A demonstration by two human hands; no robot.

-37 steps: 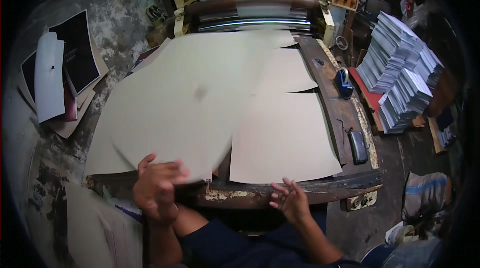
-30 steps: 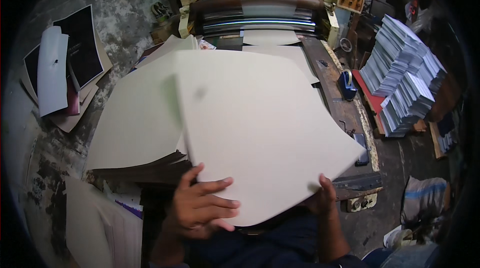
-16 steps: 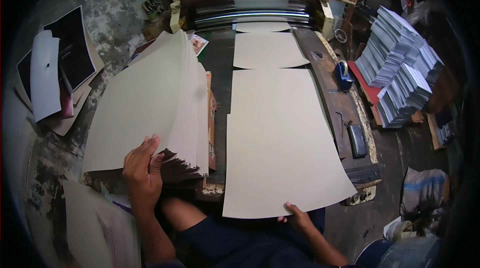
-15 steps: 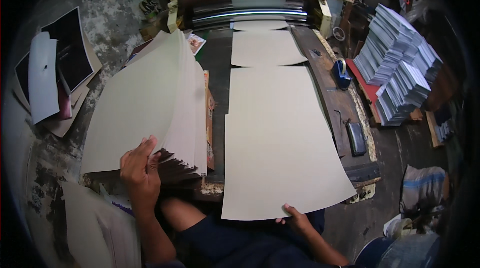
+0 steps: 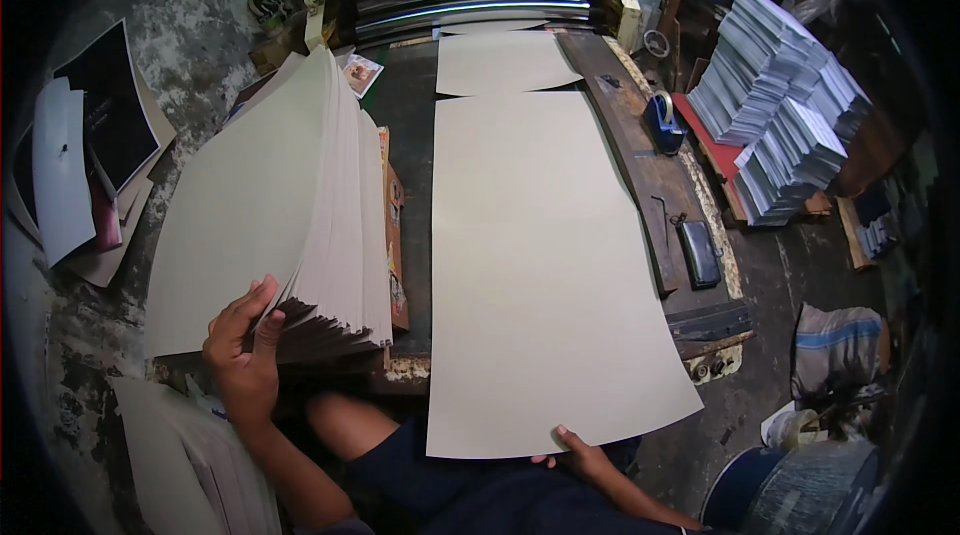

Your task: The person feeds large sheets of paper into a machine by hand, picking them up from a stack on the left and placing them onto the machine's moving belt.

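Note:
My right hand (image 5: 580, 453) pinches the near edge of a large cream sheet (image 5: 530, 265), thumb on top and fingertips underneath. This sheet lies lengthwise on the dark machine table (image 5: 408, 235), its near end overhanging toward my lap. Beyond it, another cream sheet (image 5: 505, 63) leads to the metal rollers (image 5: 470, 8). On the left stands a thick, fanned stack of cream sheets (image 5: 245, 175). My left hand (image 5: 245, 355) is closed at the stack's near edge, fingers over the top sheet and thumb by the fanned edges. How many sheets it grips is hidden.
A blue tape dispenser (image 5: 664, 123), a hex key (image 5: 662, 225) and a black case (image 5: 699, 255) lie along the table's right side. Tall paper stacks (image 5: 765, 85) stand farther right. Loose dark prints (image 5: 115, 110) lie on the left. A wrapped drum (image 5: 800, 490) stands at lower right.
The cream sheets have advanced toward the rollers. The step in the near sheet's left edge no longer shows. Both hands keep their places at the paper edges; the whole view has shifted slightly.

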